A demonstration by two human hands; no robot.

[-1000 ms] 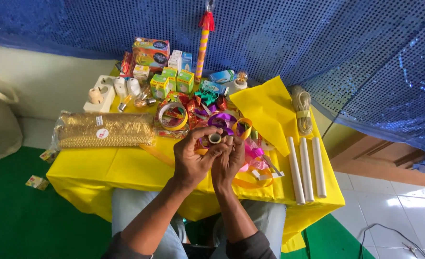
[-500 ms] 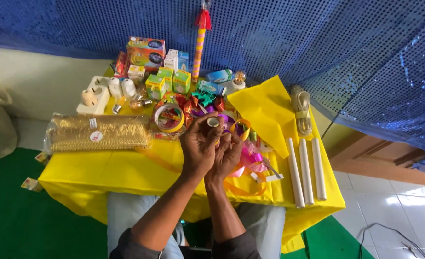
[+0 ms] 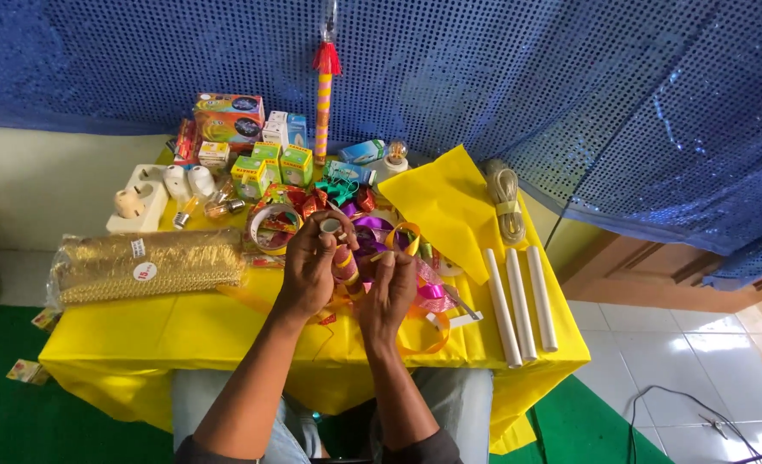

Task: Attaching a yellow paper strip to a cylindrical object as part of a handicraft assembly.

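My left hand (image 3: 310,271) is raised over the yellow table (image 3: 226,331) and grips a small roll of tape (image 3: 330,227) at its fingertips. My right hand (image 3: 388,288) sits just beside it, pinching an orange-yellow ribbon (image 3: 344,259) that runs between the two hands. Under and behind the hands lies a pile of shiny ribbons (image 3: 381,236) in purple, pink, red and green. A larger tape ring (image 3: 269,228) lies just left of my left hand.
A gold glitter bundle in a clear bag (image 3: 145,266) lies at the left. Small boxes (image 3: 252,159), bulbs (image 3: 188,182) and a white socket block (image 3: 132,206) stand at the back. Yellow paper (image 3: 450,202), a coiled cord (image 3: 505,202) and three white tubes (image 3: 520,302) are on the right.
Both hands have stayed together over the ribbon pile, shifting slightly while working the ribbon and small tape roll. The view has tilted a little.
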